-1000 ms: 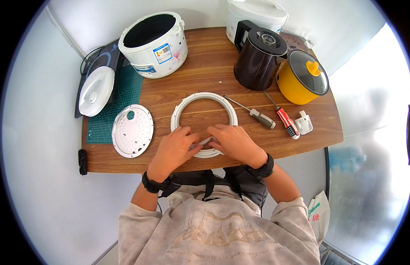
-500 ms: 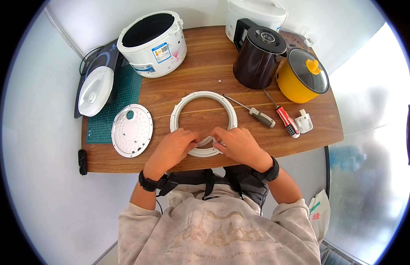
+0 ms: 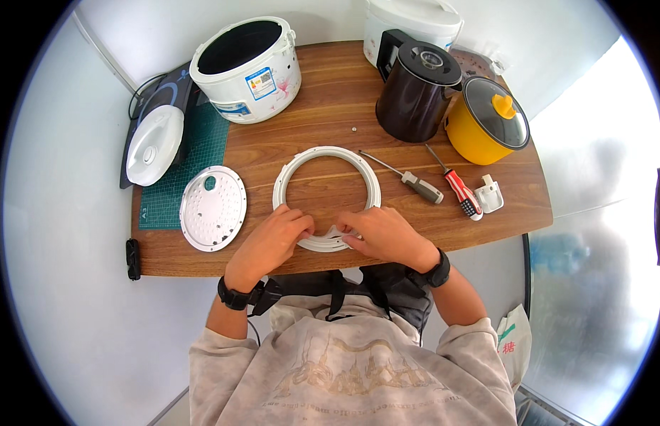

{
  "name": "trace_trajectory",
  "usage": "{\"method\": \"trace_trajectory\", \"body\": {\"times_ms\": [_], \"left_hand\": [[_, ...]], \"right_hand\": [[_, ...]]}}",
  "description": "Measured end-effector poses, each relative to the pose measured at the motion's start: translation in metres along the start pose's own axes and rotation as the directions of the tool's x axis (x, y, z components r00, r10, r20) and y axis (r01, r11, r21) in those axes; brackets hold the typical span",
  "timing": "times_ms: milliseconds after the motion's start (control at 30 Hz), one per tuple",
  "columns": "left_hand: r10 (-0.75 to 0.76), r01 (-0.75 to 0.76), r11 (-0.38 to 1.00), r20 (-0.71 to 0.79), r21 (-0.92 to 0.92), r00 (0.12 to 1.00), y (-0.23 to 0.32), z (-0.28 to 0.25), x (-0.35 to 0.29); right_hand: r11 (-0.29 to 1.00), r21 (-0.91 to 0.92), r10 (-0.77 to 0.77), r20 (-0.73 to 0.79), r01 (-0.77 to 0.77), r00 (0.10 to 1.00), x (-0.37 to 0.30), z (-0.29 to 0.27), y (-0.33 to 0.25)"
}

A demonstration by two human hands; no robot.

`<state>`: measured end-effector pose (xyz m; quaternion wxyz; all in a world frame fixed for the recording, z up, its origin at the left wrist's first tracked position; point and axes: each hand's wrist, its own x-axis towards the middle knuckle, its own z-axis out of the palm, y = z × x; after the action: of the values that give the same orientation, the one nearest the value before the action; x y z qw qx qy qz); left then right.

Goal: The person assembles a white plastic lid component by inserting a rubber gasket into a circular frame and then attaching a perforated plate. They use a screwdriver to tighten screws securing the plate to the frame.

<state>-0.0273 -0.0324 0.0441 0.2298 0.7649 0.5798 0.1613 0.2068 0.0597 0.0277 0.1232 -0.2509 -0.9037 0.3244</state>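
A white plastic ring (image 3: 328, 151) lies flat near the front edge of the table. Along its near inner side, a pale flexible sealing ring (image 3: 335, 233) stands partly out of place in a bent loop. My left hand (image 3: 272, 240) is closed, its bent fingers pinching at the seal on the near left of the ring. On the near right, my right hand (image 3: 384, 236) is closed too, thumb and fingers gripping the seal beside the loop. The fingertips partly hide what they hold.
A perforated white disc (image 3: 213, 213) lies left, partly on a green mat (image 3: 159, 213). Two screwdrivers (image 3: 422, 188) (image 3: 463, 195) and a white plastic part (image 3: 490, 197) lie right. Behind stand a white cooker body (image 3: 273, 106), brown kettle (image 3: 413, 103) and yellow pot (image 3: 475, 135).
My left hand has shifted slightly left and down along the ring, away from my right hand. The seal's raised loop between them now shows more. My right hand has moved a little.
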Motion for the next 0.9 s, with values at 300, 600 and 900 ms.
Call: {"method": "trace_trajectory", "body": {"times_ms": [300, 600, 900], "left_hand": [[-0.011, 0.013, 0.996, -0.020, 0.088, 1.000, 0.002, 0.002, -0.004], [0.067, -0.066, 0.997, -0.017, 0.049, 0.998, 0.003, 0.003, -0.005], [0.048, -0.047, 0.999, 0.019, -0.020, 0.999, 0.005, 0.001, 0.000]], "right_hand": [[0.975, -0.202, -0.097, 0.020, 0.099, 0.995, 0.005, 0.010, 0.002], [0.859, -0.459, -0.243, 0.026, 0.227, 0.970, 0.011, 0.017, -0.002], [0.893, -0.380, -0.249, 0.023, 0.239, 0.968, 0.000, 0.004, -0.012]]}}
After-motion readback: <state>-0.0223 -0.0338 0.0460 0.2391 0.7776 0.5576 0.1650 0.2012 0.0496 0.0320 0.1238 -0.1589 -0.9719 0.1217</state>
